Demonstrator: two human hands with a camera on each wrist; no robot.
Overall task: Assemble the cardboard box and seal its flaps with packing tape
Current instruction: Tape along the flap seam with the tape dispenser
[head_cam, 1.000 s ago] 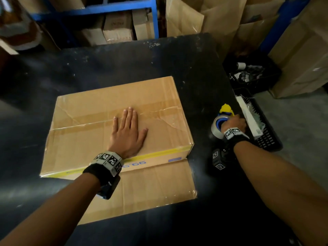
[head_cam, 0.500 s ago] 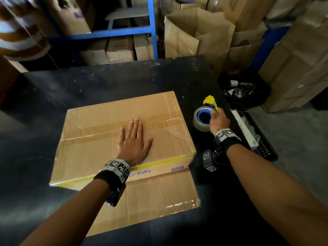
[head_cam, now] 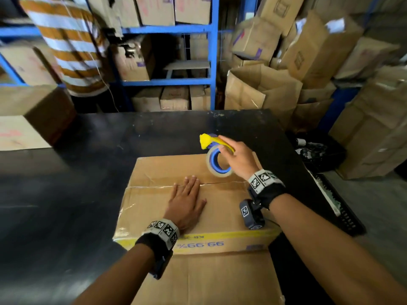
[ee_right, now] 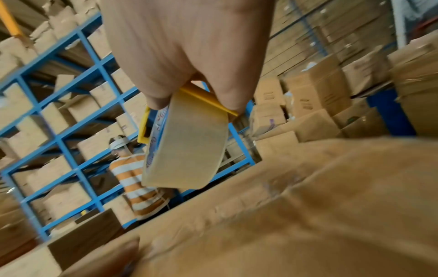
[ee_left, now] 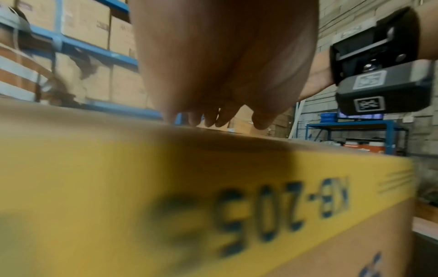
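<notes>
Now, my hands:
Left hand (head_cam: 186, 203): I am pressing it flat on the box (head_cam: 154, 208), keeping the flaps shut.
Right hand (head_cam: 239, 160): I am gripping the tape roll (head_cam: 217, 164), bringing it over the seam.

– What is worn on the arms?

– Both forearms are bare, no sleeves. Each wrist carries a black strap (head_cam: 267, 195) topped with a pale band of square black-and-white coded markers (head_cam: 164, 230).

– Anything hanging off the straps?

– Yes. Under the right wrist sits a dark grey boxy camera unit (head_cam: 251, 213) with a coded marker on its face; in the left wrist view it shows two such markers, a metal clip and a small screw (ee_left: 400, 56). A similar dark unit (head_cam: 161, 266) hangs below the left wrist, with a blue edge.
</notes>
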